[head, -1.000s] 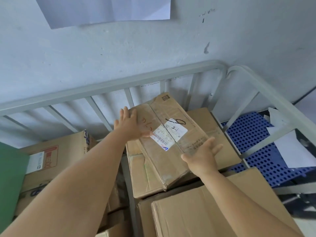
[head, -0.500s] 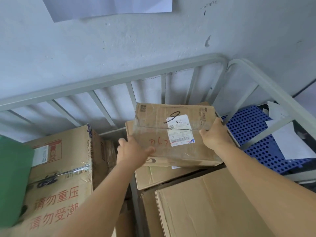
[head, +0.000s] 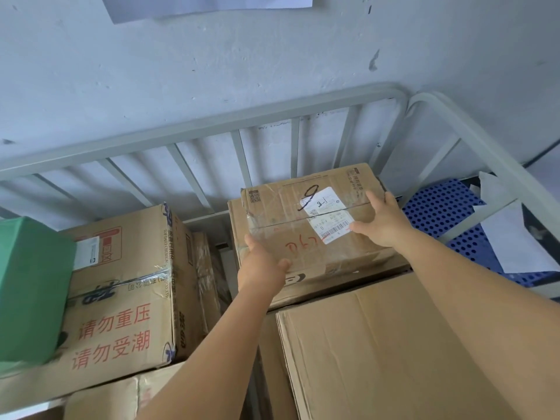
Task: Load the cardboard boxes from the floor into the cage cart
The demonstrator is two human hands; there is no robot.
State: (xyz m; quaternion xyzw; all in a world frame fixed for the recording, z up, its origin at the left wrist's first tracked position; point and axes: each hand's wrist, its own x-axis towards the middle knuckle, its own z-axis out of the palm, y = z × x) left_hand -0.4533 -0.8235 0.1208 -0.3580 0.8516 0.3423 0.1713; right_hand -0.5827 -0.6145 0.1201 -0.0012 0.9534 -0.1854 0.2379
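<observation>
Two hands bracket the taped parcel box [head: 306,219] marked with a black "9" at the cage cart's [head: 212,128] back right corner. A second ago I saw it tilted and skewed; now it lies square on the flat carton [head: 303,286] beneath, its long side along the rear bars. My left hand [head: 262,268] grips the near left corner, thumb on top; my right hand [head: 383,222] rests on the right end, fingers spread — hands apart. I judge this box nearly placed. Other cartons, one printed in red [head: 121,304], already fill the cart's left side.
</observation>
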